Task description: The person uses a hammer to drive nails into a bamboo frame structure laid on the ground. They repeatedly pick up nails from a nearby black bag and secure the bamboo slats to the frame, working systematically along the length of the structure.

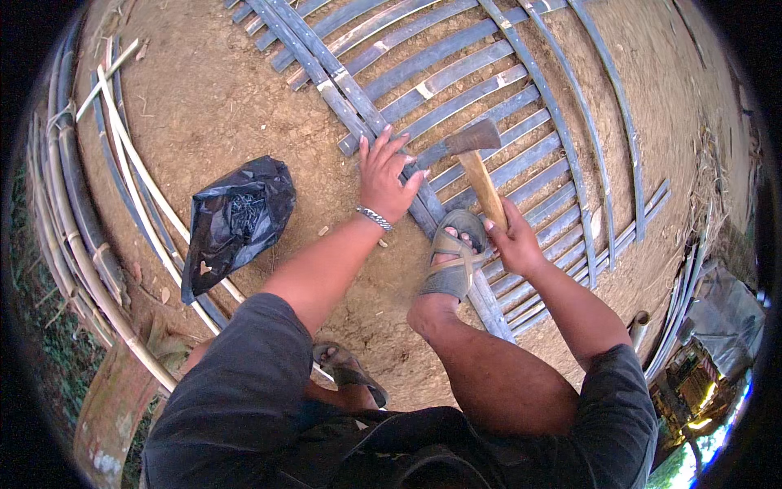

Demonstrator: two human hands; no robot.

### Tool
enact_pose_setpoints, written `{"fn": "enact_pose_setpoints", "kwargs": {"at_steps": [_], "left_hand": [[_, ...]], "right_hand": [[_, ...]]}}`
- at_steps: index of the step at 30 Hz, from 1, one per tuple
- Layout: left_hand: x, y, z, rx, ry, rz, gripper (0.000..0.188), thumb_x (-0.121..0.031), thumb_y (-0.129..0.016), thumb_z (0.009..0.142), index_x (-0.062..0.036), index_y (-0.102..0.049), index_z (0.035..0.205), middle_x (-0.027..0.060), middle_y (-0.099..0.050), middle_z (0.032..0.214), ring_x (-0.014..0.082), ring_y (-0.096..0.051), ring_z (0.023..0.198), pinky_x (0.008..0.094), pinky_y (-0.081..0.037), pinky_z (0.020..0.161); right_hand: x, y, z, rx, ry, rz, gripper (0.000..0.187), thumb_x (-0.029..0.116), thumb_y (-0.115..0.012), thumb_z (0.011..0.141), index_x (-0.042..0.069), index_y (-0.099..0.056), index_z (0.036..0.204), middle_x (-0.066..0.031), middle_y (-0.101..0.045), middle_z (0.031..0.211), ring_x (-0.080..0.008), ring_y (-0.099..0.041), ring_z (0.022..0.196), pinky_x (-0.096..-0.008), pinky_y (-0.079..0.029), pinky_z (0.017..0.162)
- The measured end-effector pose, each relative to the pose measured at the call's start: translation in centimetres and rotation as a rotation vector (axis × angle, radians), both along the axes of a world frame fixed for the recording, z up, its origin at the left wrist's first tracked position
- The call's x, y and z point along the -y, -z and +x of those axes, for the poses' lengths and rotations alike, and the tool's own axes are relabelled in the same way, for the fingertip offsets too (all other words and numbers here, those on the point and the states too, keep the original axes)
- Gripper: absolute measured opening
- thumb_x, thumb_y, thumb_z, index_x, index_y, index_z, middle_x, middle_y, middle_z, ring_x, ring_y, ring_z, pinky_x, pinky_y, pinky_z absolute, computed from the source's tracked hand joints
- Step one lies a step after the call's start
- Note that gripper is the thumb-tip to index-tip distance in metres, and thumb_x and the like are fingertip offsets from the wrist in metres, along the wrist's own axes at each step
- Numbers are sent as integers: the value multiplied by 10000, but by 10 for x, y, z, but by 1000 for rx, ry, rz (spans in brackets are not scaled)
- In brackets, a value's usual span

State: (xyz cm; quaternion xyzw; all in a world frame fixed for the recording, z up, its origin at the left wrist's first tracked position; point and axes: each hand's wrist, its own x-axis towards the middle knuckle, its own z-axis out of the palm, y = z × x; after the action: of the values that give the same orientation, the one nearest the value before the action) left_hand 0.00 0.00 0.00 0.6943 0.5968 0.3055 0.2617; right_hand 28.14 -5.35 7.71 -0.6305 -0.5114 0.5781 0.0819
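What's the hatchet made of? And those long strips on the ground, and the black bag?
The hatchet looks like a dull, dark metal head on a pale, bare wooden handle, held by the right hand. The strips seem to be split bamboo: flat, grey-weathered, with pale joints. The bag looks like thin plastic, shiny and crinkled.

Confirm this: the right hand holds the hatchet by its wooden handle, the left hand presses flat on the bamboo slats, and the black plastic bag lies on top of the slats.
Wrong about the bag. In the head view the black plastic bag lies on bare dirt, left of the bamboo slats, not on them. The right hand does hold the hatchet; the left hand presses the slats.
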Motion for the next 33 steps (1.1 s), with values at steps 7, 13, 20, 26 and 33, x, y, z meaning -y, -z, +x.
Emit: {"fn": "enact_pose_setpoints", "kwargs": {"at_steps": [7, 13, 20, 26, 33], "left_hand": [[8, 9, 8, 49, -28, 44, 72, -148, -747, 844, -90, -712, 820, 81, -665, 1347, 341, -430, 1448, 621, -146, 1223], [9, 7, -4, 53, -3, 55, 38, -118, -746, 835, -90, -734, 812, 38, -693, 1318, 323, -443, 1445, 617, -150, 1224], [8, 5, -9, 3, 18, 27, 21, -70, -739, 797, -72, -720, 805, 24, -706, 1299, 327, -440, 1448, 604, -159, 1225], [8, 4, -7, 81, -3, 55, 55, -67, -731, 800, -69, -686, 769, 28, -698, 1320, 343, -458, 1434, 597, -166, 1222], [9, 8, -7, 60, 9, 73, 76, -90, -735, 826, -74, -680, 776, 50, -708, 1300, 349, -460, 1433, 606, -163, 1217]], "right_hand": [[6, -16, -8, 125, -184, 130, 475, 145, -583, 1016, 42, -424, 1451, -196, -680, 1000, -315, -693, 845, -405, -543, 749], [-7, -16, -18, 187, -311, 360, 455, 119, -599, 986, 47, -474, 1417, -289, -665, 1140, -468, -658, 1063, -476, -530, 897], [-18, -9, -16, 251, -460, 279, 451, 101, -633, 958, 47, -516, 1390, -257, -668, 1182, -452, -664, 1058, -474, -541, 882], [-6, -3, -11, 181, -343, 466, 449, 110, -646, 955, 69, -524, 1385, -248, -671, 1180, -452, -664, 1039, -479, -548, 866], [-16, -1, -3, 203, -428, 374, 453, 95, -631, 953, 66, -516, 1391, -245, -666, 1207, -449, -661, 1071, -485, -546, 887]]}}
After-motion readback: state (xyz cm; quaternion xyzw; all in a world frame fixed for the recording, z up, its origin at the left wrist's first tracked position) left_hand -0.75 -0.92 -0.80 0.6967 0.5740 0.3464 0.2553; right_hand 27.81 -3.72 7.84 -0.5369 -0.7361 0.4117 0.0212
